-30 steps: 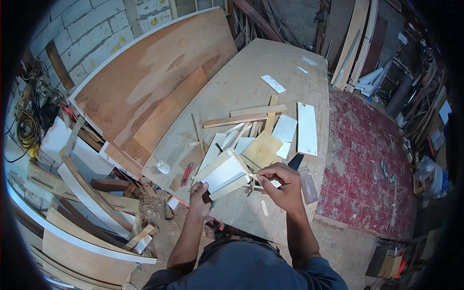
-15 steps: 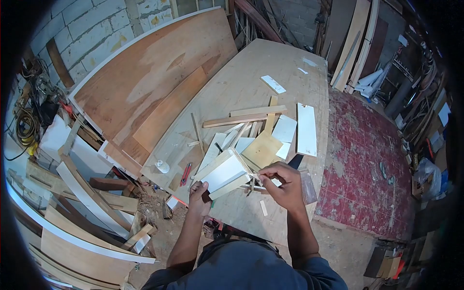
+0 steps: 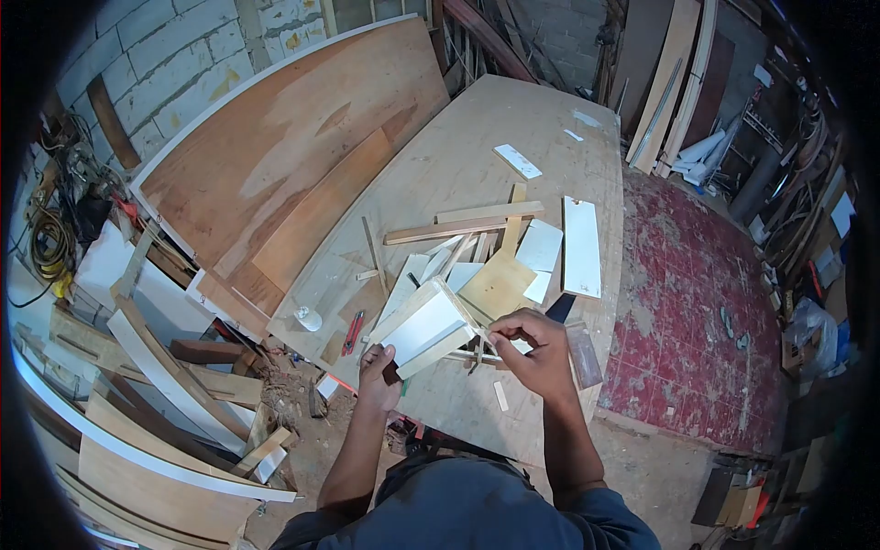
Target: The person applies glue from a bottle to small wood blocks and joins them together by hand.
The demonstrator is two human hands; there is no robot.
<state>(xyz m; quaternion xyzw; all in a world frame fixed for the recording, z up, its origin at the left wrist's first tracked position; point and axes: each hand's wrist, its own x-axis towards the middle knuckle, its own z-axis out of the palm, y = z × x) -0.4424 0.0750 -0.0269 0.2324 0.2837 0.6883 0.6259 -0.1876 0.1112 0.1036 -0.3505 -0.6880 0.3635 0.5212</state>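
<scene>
My left hand (image 3: 377, 374) grips the near left end of a small wooden box (image 3: 427, 332) with a white inner face and pale wood sides, holding it tilted above the workbench. At the box's right corner, my right hand (image 3: 532, 346) has its thumb and index finger pinched together. What lies between those fingertips is too small to make out. Just beyond the box is a square of yellowish board (image 3: 498, 282) among white offcuts (image 3: 539, 245) and thin wood strips. A red utility knife (image 3: 352, 333) rests on the bench left of the box.
The large plywood workbench (image 3: 440, 174) also carries a white bottle (image 3: 308, 318), a long white board (image 3: 581, 247) and a clear plastic piece (image 3: 584, 356). A big plywood panel (image 3: 302, 137) leans along the left side. Scrap boards (image 3: 174, 376) crowd the floor at left.
My right fingertips have shifted very slightly left at the box's corner. My left hand keeps its grip, and the things on the bench are unmoved.
</scene>
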